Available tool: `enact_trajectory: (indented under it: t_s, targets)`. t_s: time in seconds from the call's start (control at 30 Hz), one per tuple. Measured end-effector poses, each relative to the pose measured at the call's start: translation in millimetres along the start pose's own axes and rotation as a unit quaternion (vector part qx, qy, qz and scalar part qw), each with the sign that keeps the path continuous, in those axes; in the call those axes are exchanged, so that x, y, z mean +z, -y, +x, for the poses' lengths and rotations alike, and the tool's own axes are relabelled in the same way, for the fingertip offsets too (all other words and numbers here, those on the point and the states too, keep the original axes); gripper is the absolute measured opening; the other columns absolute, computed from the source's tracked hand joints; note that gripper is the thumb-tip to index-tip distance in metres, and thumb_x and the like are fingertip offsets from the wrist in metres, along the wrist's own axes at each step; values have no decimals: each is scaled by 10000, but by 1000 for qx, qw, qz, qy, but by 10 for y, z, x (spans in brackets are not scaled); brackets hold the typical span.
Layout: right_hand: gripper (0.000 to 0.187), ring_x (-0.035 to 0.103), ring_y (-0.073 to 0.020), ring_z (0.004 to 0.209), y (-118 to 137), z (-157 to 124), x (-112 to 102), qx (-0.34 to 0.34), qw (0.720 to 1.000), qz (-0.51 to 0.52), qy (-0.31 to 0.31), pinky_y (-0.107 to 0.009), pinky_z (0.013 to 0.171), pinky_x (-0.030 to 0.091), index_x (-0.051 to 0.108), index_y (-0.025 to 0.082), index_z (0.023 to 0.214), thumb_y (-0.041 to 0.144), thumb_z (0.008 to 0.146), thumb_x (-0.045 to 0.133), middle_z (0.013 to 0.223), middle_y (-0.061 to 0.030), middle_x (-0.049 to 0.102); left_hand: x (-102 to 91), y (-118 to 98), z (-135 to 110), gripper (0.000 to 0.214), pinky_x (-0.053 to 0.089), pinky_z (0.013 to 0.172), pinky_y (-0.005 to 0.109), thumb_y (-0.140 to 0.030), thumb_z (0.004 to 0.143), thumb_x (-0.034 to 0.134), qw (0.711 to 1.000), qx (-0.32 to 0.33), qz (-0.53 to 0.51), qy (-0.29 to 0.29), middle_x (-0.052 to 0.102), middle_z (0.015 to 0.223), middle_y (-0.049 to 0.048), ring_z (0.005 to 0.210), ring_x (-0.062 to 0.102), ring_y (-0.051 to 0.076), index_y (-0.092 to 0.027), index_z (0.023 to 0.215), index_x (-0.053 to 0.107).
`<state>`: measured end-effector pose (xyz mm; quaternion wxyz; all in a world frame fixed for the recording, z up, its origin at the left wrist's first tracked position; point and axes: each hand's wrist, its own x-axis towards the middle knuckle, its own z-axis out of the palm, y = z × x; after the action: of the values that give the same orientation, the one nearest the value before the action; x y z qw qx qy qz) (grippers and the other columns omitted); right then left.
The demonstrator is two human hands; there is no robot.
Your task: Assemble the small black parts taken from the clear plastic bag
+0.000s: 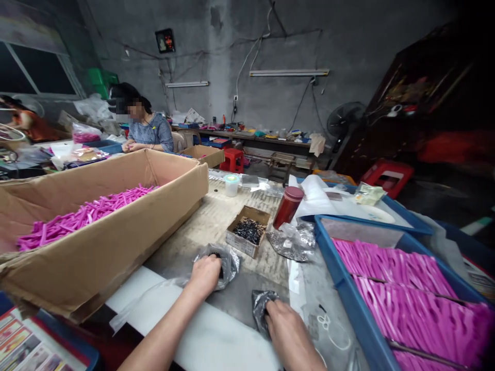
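LEFT: my left hand (204,274) is reaching into the plastic bag (228,264), fingers curled on dark parts | RIGHT: my right hand (284,330) is pinching the crumpled dark bag (260,305) | RISK: bags are lying loose on the table (216,216); tugging could be spilling small parts.

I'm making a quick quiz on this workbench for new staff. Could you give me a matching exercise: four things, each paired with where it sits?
Things:
1. Large brown cardboard box of pink plastic sticks
2. Blue plastic tray of pink sticks
3. Dark red cylindrical flask
4. Small open cardboard box of black parts

Places:
A. table centre, beyond both hands
B. far left
C. far right
D. leaning beside the tray's far corner

Pairs: 1-B, 2-C, 3-D, 4-A
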<state>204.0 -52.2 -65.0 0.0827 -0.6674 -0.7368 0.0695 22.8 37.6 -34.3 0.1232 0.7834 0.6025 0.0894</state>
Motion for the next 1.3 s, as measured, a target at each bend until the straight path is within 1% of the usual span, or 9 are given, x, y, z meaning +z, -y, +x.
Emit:
enact_trajectory:
  t_s: [0.23, 0.37, 0.5, 0.6, 0.73, 0.9, 1.03, 1.17, 1.3]
  targets:
    - [245, 533, -211, 681, 25, 0, -8, -5, 999, -37, 2, -278, 590, 311, 581, 173, 696, -6, 648, 422, 709, -57, 605, -61, 57, -64, 184, 320, 550, 234, -118, 683, 393, 999, 6, -36, -16, 559, 692, 47, 673, 507, 171, -158, 619, 561]
    - [249, 532, -212, 678, 29, -17, -12, -5, 1000, -28, 1, -283, 592, 300, 571, 173, 697, -3, 673, 397, 710, -59, 604, -133, 92, -74, 194, 314, 540, 210, -128, 697, 376, 996, 7, -79, -29, 562, 624, 19, 618, 505, 136, -166, 636, 557]
    - [246, 528, -200, 678, -2, -30, 55, 8, 1000, -16, -13, -272, 604, 292, 559, 170, 679, -13, 682, 393, 695, -53, 601, -185, 120, -63, 190, 316, 528, 182, -110, 688, 380, 991, -2, -126, -41, 556, 571, -13, 566, 499, 103, -171, 653, 556]
    - [227, 521, -194, 661, -53, -47, 108, -9, 999, 5, -34, -267, 603, 286, 543, 168, 674, -11, 675, 402, 680, -47, 595, -195, 138, -59, 178, 325, 531, 182, -113, 673, 400, 986, -16, -156, -51, 564, 565, -19, 570, 507, 106, -171, 642, 566]
    - [227, 517, -186, 638, -108, -74, 114, -50, 997, 27, -52, -264, 591, 274, 522, 172, 670, -3, 686, 379, 653, -41, 591, -178, 170, -55, 187, 357, 600, 196, -129, 660, 426, 978, -19, -201, -54, 622, 665, -17, 655, 546, 127, -190, 707, 597]
    - [237, 519, -173, 615, -114, -86, 55, -53, 997, 42, -47, -264, 595, 265, 519, 170, 646, -8, 694, 370, 630, -34, 591, -146, 213, -39, 259, 375, 712, 234, -141, 636, 451, 964, -26, -261, -49, 641, 858, 13, 807, 552, 175, -190, 828, 617]
    - [229, 525, -173, 655, -105, -78, 53, -61, 996, 50, -34, -259, 604, 258, 548, 178, 694, 3, 690, 400, 665, -29, 601, -128, 195, -46, 292, 413, 617, 237, -170, 614, 474, 949, -36, -310, -37, 652, 793, 29, 699, 570, 182, -151, 868, 618]
    - [224, 528, -208, 698, -58, -46, 63, -21, 1000, 5, -15, -279, 614, 245, 580, 178, 681, -1, 637, 453, 703, -50, 606, -124, 136, -64, 301, 401, 513, 213, -175, 612, 472, 932, -39, -359, -21, 641, 659, 25, 557, 547, 144, -106, 868, 613]
    - [244, 523, -221, 715, 16, -14, 15, -4, 1000, -18, 6, -291, 610, 234, 595, 187, 708, 0, 639, 454, 730, -54, 604, -154, 75, -86, 267, 374, 460, 197, -181, 605, 478, 917, -45, -397, -18, 602, 565, 12, 474, 497, 111, -90, 812, 619]
